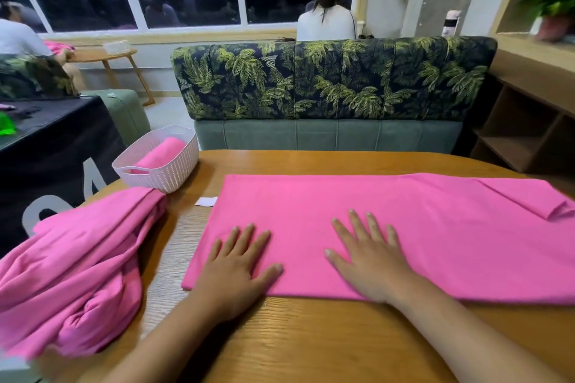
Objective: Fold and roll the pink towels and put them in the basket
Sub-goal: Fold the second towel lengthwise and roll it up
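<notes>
Head view: left hand (236,270) and right hand (370,261) lie flat, fingers (357,227) spread, on the folded towel (420,221) on the worktop (311,339); risk: rumpled corner (557,208) right of the fingers could skew the roll; basket (168,174) beyond left fingers.

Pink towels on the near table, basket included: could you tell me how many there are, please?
3: a rolled towel in the white basket, a folded towel flat on the table, and a crumpled heap at its left edge, possibly more than one.
</notes>
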### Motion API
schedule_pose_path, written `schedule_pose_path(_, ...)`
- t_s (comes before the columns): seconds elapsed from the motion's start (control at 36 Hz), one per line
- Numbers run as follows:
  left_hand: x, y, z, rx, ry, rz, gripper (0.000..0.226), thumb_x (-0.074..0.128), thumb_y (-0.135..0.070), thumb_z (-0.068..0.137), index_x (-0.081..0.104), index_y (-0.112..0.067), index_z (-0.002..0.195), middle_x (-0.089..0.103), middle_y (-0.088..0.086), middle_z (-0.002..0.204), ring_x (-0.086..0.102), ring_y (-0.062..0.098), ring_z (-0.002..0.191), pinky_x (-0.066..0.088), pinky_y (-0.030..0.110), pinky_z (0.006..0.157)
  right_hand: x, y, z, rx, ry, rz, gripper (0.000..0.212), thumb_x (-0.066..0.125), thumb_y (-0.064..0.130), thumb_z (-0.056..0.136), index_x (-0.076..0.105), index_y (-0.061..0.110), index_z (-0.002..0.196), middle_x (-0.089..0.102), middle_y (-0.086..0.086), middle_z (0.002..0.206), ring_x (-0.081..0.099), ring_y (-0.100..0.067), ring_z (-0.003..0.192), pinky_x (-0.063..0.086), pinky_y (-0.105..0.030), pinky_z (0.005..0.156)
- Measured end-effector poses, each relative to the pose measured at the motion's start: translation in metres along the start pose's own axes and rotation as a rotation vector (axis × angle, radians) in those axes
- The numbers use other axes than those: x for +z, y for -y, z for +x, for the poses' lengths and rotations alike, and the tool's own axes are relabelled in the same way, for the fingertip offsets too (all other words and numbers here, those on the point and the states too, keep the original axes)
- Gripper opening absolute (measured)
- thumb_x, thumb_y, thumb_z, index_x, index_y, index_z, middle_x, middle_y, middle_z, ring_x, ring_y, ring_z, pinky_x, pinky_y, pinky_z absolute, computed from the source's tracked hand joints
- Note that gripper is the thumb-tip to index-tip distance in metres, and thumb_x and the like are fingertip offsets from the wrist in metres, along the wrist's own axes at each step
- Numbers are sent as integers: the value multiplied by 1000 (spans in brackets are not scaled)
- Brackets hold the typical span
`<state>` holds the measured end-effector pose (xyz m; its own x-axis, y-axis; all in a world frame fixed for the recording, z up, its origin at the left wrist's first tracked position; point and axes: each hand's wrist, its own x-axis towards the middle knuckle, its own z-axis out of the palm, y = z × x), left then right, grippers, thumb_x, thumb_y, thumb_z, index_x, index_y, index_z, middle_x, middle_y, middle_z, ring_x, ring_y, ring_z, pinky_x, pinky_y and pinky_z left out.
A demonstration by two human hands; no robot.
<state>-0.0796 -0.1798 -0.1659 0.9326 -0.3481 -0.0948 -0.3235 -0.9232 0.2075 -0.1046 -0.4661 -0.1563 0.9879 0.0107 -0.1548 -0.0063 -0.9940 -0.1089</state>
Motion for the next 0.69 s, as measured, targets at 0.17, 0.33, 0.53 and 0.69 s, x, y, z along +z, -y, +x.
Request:
schedule_pose_path(0.17, -12, 36, -6, -12, 43, 30, 94, 6, -95, 79, 0, -50, 161, -11, -9, 172, -13, 12, 158, -6, 33, 125, -2, 6, 1, -4, 11, 12, 81, 14, 80, 96, -10, 42, 164, -19, 1, 173, -20, -33, 158, -6, -64, 125)
schedule_pose_path(0.33, -14, -15, 11, -51, -48, 99, 83, 1, -55, 92, 29, -18, 160, 21, 9, 170, 12, 30, 159, 11, 49, 128, -4, 51, -15, -22, -22, 22, 66, 21, 58, 107, 9, 31, 167, 1, -4, 175, 0, -33, 161, 5, -61, 126)
schedule_pose_path(0.53, 6, -44, 7, 17, -6, -53, 86, -8, -67, 86, 6, -36, 165, -2, -13, 173, -7, 12, 159, 0, 46, 128, 18, 93, -40, -80, -89, 55, 82, -2, 58, 91, 11, 30, 166, 3, -1, 175, 0, -27, 161, 2, -59, 126)
schedule_pose_path(0.69, 5, -31, 5, 8, -14, -6, 66, 16, -63, 105, 2, -39, 165, -6, -13, 172, -10, 13, 159, -2, 45, 128, 13, 28, -60, 0, -64, 63, 61, 18, 50, 109, 3, 35, 166, -7, 3, 175, -8, -20, 161, 0, -54, 129)
